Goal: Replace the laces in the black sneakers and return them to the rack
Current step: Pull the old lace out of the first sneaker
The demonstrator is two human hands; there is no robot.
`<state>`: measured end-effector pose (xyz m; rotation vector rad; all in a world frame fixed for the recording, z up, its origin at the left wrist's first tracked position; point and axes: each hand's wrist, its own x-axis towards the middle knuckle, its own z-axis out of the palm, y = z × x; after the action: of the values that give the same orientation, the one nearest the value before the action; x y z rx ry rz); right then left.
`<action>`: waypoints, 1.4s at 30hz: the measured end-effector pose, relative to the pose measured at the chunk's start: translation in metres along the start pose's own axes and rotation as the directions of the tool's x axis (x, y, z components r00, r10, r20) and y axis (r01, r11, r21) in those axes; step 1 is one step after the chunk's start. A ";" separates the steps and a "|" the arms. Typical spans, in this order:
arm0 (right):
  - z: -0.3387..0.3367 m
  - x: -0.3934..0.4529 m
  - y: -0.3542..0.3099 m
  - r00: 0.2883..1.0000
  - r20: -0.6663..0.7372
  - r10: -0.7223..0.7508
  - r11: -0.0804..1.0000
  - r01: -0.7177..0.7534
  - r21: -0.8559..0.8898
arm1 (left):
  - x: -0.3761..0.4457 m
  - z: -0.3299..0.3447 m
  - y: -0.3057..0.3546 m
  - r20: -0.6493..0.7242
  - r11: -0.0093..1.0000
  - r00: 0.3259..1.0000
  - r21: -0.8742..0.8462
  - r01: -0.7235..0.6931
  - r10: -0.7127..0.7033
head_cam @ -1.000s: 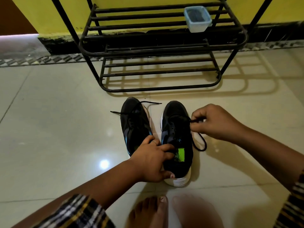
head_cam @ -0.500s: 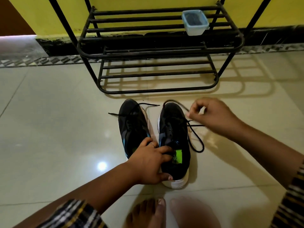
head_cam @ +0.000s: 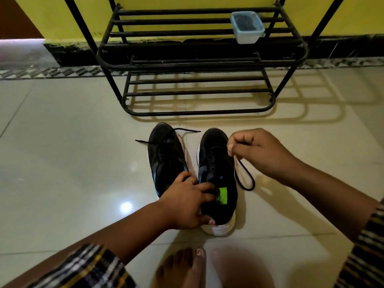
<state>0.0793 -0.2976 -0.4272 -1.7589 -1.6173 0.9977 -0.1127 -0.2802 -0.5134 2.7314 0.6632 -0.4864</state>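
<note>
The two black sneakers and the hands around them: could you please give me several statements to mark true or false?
1. Both sneakers stand on the rack. False: they stand on the floor before it.
2. The right hand pinches the lace of the right sneaker. True.
3. The left hand lies flat on the floor. False: it grips the right sneaker's heel end.
4. A small plastic container sits on the rack. True.
5. The left sneaker has loose lace ends. True.

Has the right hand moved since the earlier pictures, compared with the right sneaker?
Yes. The right hand, pinching the lace, has risen from beside the midfoot of the right sneaker toward its toe, nearer the rack.
</note>
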 end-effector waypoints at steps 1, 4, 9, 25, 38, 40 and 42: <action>-0.001 0.000 -0.005 1.000 -0.017 -0.016 0.997 0.017 0.075 | 0.000 0.000 0.000 0.000 1.000 1.000 -0.006 0.001 -0.001; -0.003 0.001 -0.011 0.987 -0.152 -0.044 0.994 0.058 0.092 | 0.000 0.000 0.001 0.003 1.000 1.000 -0.011 0.001 -0.001; -0.009 0.006 -0.002 0.961 -0.275 -0.044 0.796 -0.133 -0.591 | -0.001 -0.001 0.001 0.000 1.000 1.000 -0.003 -0.006 0.006; 0.049 -0.003 0.046 0.963 0.204 0.174 0.603 0.059 -0.796 | -0.004 -0.001 0.004 0.009 0.999 1.000 0.017 -0.027 0.027; 0.052 -0.011 0.050 0.967 0.250 0.052 0.637 0.161 -0.754 | -0.013 0.010 0.009 -0.100 0.994 0.989 0.006 -0.109 0.110; 0.050 -0.008 0.053 0.965 0.260 0.029 0.676 0.173 -0.717 | -0.013 0.010 0.010 -0.088 0.995 0.991 -0.008 -0.099 0.097; 0.048 -0.006 0.053 0.971 0.240 0.018 0.723 0.153 -0.674 | -0.013 0.010 0.009 -0.084 0.996 0.992 -0.016 -0.093 0.091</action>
<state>0.0711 -0.3150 -0.4969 -2.0670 -2.4168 0.5964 -0.1217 -0.2959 -0.5155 2.7612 0.5559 -0.3447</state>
